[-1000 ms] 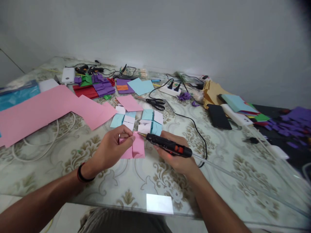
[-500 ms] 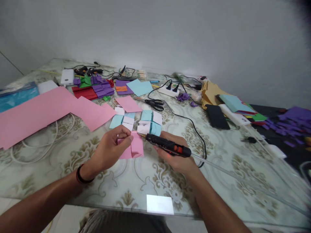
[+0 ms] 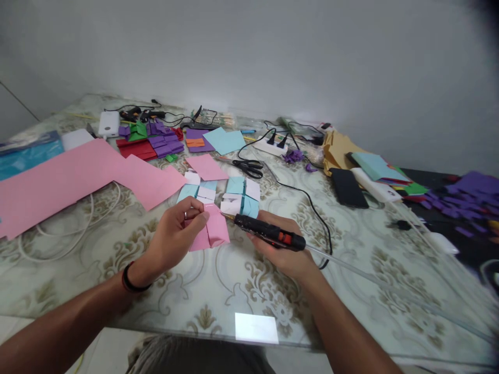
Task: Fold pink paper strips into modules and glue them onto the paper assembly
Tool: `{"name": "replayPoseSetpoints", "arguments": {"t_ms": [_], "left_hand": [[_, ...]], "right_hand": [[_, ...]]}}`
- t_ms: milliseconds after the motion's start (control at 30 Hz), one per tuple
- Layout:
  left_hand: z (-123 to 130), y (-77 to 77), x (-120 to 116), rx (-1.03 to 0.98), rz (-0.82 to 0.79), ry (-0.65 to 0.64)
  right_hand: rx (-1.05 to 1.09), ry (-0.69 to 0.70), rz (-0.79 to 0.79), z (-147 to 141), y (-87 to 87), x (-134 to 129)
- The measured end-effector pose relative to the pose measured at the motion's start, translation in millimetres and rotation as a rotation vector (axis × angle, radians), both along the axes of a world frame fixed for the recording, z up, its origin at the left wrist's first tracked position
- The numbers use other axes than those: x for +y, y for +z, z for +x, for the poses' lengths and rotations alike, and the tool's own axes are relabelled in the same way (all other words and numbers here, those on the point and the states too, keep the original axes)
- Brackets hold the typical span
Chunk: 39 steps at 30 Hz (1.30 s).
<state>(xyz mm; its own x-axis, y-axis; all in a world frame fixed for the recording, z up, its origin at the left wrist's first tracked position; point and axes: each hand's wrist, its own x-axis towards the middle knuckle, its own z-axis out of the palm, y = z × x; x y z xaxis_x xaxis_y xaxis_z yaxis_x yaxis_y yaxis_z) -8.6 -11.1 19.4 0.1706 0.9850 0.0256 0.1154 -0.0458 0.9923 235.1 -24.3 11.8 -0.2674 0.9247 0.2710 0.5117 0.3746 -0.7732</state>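
Observation:
My left hand [image 3: 177, 228] pinches the upper left edge of a small folded pink paper [image 3: 217, 228] over the patterned table. Wrapped in my right hand [image 3: 283, 241] is a black glue gun [image 3: 268, 231] with orange parts, a clear glue stick coming out of its back. Its nozzle points left and reaches close to the paper's upper right edge; whether they touch is hard to tell. Just behind the pink paper lie two folded squares in light blue and white, one on the left [image 3: 206, 193] and one on the right [image 3: 251, 189].
Long pink sheets [image 3: 66, 176] cover the left side. Black scissors [image 3: 249, 167], a white power strip [image 3: 271, 146] and a cord lie behind the work. At right are a black phone [image 3: 348, 188], stacked papers [image 3: 380, 166] and purple strips [image 3: 463, 202].
My left hand has shifted slightly left and up, and the pink paper has tilted with it. The glue gun in my right hand has barely moved.

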Motion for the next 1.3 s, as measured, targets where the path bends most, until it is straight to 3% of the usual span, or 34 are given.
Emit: {"name": "replayPoseSetpoints", "arguments": {"t_ms": [200,600,1300], "left_hand": [[0,0.2,0,0.0,0.025,0.033],[-1,-2.5,1,0.088,0.075,0.001],[-1,-6.2,1,0.105,0.077,-0.047]], "right_hand": [[0.026,0.006,0.044,0,-0.5,1],[0.125,0.151,0.198,-6,-8.0,1],[0.14,0.17,0.152,-9,-8.3,-1]]}}
